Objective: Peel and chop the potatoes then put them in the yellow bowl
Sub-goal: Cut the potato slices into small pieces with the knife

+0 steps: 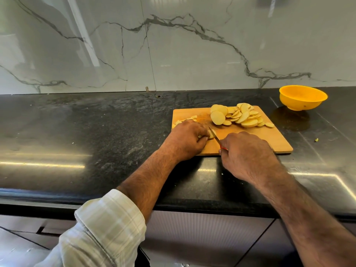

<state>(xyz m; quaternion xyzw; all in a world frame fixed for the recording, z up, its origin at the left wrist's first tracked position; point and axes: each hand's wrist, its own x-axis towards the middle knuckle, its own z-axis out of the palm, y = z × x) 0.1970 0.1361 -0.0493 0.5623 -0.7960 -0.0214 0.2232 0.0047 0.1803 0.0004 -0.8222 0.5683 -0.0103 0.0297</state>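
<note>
Wooden cutting board (265,137) on the black bench (96,132) carries my left hand (185,140), fingers curled on a potato piece (211,134), while my right hand (248,155) grips the knife (215,136) cutting it, potato slices (238,116) heaped behind, the yellow bowl (302,97) far right.

Bright, sharp view; glare streaks the countertop (77,132), edges bend.

Glossy black counter (96,132) below marble wall, wooden board (269,137) at 3 o'clock of centre, yellow bowl (302,97) on counter at 2 o'clock, just beyond board's far right corner, small scrap (316,140) right of board
</note>
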